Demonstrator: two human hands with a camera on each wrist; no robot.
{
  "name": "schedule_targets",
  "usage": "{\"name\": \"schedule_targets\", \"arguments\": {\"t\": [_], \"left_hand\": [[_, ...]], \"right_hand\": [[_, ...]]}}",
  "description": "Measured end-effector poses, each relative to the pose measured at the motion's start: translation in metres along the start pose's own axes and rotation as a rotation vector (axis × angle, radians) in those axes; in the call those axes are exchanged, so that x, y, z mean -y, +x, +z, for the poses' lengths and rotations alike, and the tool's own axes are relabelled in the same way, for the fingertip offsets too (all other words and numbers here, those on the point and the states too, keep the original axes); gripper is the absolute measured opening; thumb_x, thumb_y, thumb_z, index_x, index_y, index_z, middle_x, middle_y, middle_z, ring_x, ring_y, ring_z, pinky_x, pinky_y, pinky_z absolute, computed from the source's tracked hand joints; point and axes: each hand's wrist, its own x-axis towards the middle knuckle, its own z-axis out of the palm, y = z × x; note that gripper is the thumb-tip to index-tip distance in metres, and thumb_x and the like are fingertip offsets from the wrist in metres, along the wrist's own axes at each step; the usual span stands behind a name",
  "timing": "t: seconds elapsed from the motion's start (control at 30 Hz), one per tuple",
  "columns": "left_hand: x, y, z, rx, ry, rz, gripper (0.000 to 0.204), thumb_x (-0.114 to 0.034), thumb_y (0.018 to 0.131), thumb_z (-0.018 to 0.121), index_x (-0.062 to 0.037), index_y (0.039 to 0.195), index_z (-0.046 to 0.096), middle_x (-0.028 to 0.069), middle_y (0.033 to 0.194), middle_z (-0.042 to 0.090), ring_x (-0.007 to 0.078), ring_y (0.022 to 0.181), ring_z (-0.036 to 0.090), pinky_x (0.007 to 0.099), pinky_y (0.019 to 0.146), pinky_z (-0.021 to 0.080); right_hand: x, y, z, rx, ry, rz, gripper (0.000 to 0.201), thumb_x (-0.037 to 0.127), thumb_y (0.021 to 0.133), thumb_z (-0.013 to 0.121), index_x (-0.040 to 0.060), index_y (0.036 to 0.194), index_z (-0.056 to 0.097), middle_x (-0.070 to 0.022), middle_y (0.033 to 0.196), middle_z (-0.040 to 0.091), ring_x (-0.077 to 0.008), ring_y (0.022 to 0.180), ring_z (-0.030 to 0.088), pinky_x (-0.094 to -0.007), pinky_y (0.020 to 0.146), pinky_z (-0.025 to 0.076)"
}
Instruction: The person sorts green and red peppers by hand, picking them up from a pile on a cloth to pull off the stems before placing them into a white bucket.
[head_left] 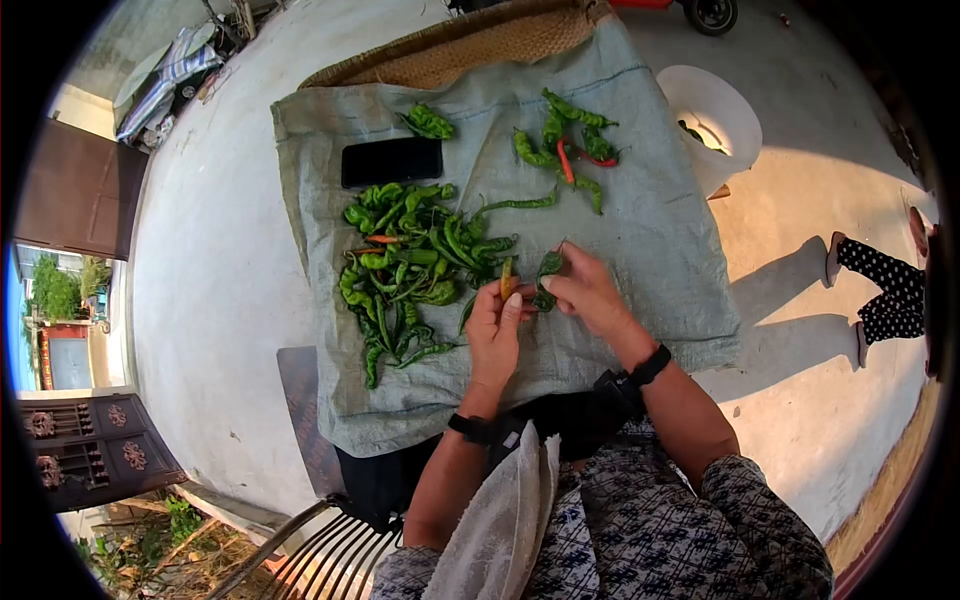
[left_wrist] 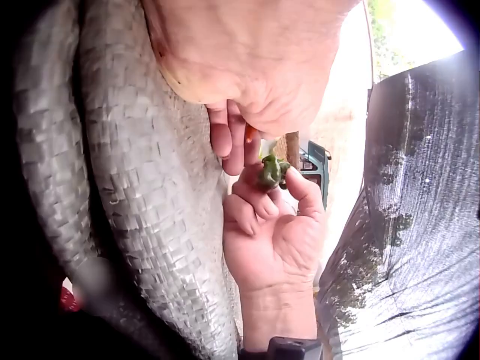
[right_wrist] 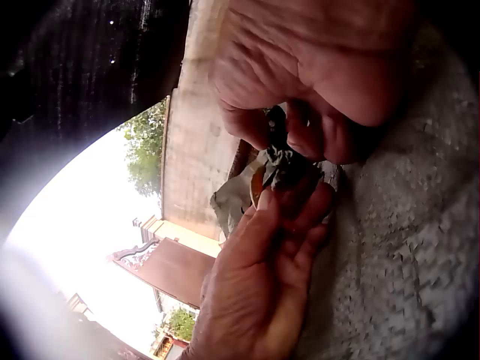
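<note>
Over the grey-green woven cloth (head_left: pixel 640 260), the left hand (head_left: pixel 493 335) grips an orange-yellow pepper (head_left: pixel 507 280) that stands up between thumb and fingers; a green pepper hangs by its side. Close by on the right, the right hand (head_left: pixel 592 292) pinches a dark green crumpled pepper (head_left: pixel 548 275) between thumb and fingers. In the left wrist view this green pepper (left_wrist: pixel 273 172) sits at the right hand's fingertips (left_wrist: pixel 277 232). The right wrist view shows the orange pepper (right_wrist: pixel 257 185) by the left thumb. A large pile of green peppers (head_left: pixel 410 260) lies just left of the hands.
A black phone (head_left: pixel 391 162) lies above the pile, with a small green pepper group (head_left: pixel 430 122) beyond it. Green and red peppers (head_left: pixel 565 150) lie at the upper right. A white bucket (head_left: pixel 712 120) stands beyond the cloth's right edge. Another person's patterned trousers (head_left: pixel 885 290) show at far right.
</note>
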Motion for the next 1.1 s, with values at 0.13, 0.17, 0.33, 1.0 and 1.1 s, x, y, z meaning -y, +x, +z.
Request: {"name": "schedule_targets", "arguments": {"t": [0.13, 0.17, 0.33, 1.0, 1.1], "left_hand": [[-0.005, -0.006, 0.001, -0.028, 0.265, 0.092, 0.025, -0.011, 0.109, 0.066, -0.0038, 0.133, 0.066, 0.0066, 0.106, 0.079, 0.0112, 0.089, 0.071, 0.0294, 0.080, 0.058], [-0.007, -0.008, 0.006, -0.033, 0.374, 0.131, 0.021, -0.012, 0.109, 0.066, -0.0035, 0.129, 0.068, 0.0074, 0.103, 0.079, 0.0103, 0.086, 0.070, 0.0301, 0.077, 0.058], [-0.013, -0.007, 0.021, -0.041, 0.519, 0.204, 0.019, 0.001, 0.101, 0.068, -0.0013, 0.119, 0.072, 0.0146, 0.096, 0.075, 0.0238, 0.083, 0.073, 0.0319, 0.078, 0.057], [-0.005, -0.006, 0.012, 0.052, 0.215, 0.185, 0.034, 0.010, 0.095, 0.066, -0.0043, 0.126, 0.062, 0.0096, 0.112, 0.067, 0.0211, 0.102, 0.072, 0.0354, 0.086, 0.058], [-0.009, -0.008, 0.014, 0.025, 0.209, 0.181, 0.034, 0.010, 0.093, 0.066, -0.0037, 0.124, 0.062, 0.0111, 0.109, 0.068, 0.0235, 0.098, 0.072, 0.0363, 0.084, 0.057]], "right_hand": [[0.016, -0.007, 0.017, 0.029, -0.100, -0.027, 0.028, 0.022, 0.096, 0.084, 0.0057, 0.111, 0.067, 0.0020, 0.086, 0.064, -0.0053, 0.073, 0.060, -0.0242, 0.065, 0.049], [0.019, -0.008, 0.020, 0.008, -0.133, -0.051, 0.028, 0.023, 0.095, 0.085, 0.0057, 0.109, 0.067, 0.0021, 0.086, 0.064, -0.0052, 0.074, 0.059, -0.0245, 0.066, 0.049], [0.004, -0.005, 0.016, -0.092, -0.353, -0.219, 0.028, 0.023, 0.095, 0.086, 0.0048, 0.104, 0.067, 0.0032, 0.088, 0.066, -0.0048, 0.079, 0.057, -0.0253, 0.069, 0.049], [-0.007, 0.000, -0.014, -0.007, 0.134, -0.203, 0.015, 0.013, 0.101, 0.074, 0.0076, 0.100, 0.060, -0.0026, 0.090, 0.063, -0.0140, 0.086, 0.060, -0.0322, 0.085, 0.048], [-0.007, -0.001, -0.018, 0.029, 0.136, -0.190, 0.017, 0.015, 0.101, 0.075, 0.0077, 0.100, 0.059, -0.0025, 0.088, 0.061, -0.0141, 0.085, 0.060, -0.0330, 0.083, 0.048]]}}
